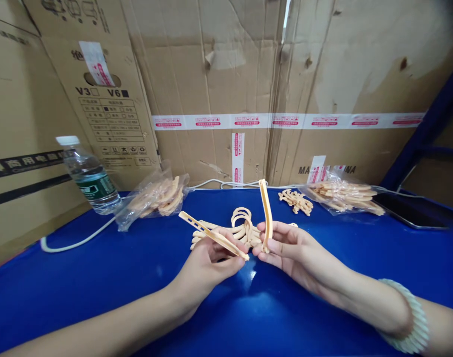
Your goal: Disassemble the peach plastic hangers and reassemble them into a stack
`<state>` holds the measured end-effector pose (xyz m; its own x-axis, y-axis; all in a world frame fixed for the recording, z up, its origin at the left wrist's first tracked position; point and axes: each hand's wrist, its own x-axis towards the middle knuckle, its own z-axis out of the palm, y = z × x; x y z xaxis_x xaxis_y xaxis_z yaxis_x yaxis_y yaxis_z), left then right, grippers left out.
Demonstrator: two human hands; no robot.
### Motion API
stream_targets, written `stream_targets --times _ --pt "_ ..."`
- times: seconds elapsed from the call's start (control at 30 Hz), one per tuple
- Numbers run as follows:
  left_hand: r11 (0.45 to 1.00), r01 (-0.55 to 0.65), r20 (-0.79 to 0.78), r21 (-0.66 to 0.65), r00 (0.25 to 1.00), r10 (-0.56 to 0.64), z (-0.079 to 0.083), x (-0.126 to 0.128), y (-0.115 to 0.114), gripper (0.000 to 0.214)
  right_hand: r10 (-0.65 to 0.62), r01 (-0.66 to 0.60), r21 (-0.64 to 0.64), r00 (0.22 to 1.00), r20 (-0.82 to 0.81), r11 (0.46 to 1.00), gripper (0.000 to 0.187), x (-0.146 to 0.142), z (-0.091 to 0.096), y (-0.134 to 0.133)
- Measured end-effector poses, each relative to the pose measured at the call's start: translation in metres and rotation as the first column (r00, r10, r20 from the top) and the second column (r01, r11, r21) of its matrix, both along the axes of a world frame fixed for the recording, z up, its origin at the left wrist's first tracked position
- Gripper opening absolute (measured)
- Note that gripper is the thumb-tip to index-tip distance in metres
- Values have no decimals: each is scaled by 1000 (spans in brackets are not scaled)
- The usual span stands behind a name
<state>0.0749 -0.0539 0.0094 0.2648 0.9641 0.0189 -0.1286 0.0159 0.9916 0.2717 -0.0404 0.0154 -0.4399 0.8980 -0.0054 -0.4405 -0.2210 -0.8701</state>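
Observation:
My left hand (211, 258) pinches a cream plastic hanger arm (200, 227) with slots near its far end, tilted up to the left. Between the fingers of my right hand (289, 248) a second hanger arm (265, 206), channelled along its length, stands nearly upright. The inner ends of the two arms are close together but apart. Just behind my hands lies a stack of cream hangers (241, 215) with round hooks; my fingers hide part of it.
A clear bag of cream parts (163, 196) and a water bottle (90, 178) stand left. At the back right are a pile of small hooks (295, 201), another bag of parts (341, 193) and a dark phone (408, 210). Cardboard (211, 74) walls the blue table (100, 282).

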Motion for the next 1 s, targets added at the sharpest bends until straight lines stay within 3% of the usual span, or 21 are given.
stream_targets --times 0.3,0.73,1.0 --pt "1000 -10 -26 12 1000 10 5 4 -2 27 -88 42 262 982 169 964 24 0 -6 -2" --pt "995 85 -48 44 995 -83 7 6 -5 25 -3 -53 254 976 217 966 28 -4 -3 -5" --pt "998 54 -45 21 998 -53 8 8 -5 23 11 -88 291 966 256 953 24 -3 -1 -4"
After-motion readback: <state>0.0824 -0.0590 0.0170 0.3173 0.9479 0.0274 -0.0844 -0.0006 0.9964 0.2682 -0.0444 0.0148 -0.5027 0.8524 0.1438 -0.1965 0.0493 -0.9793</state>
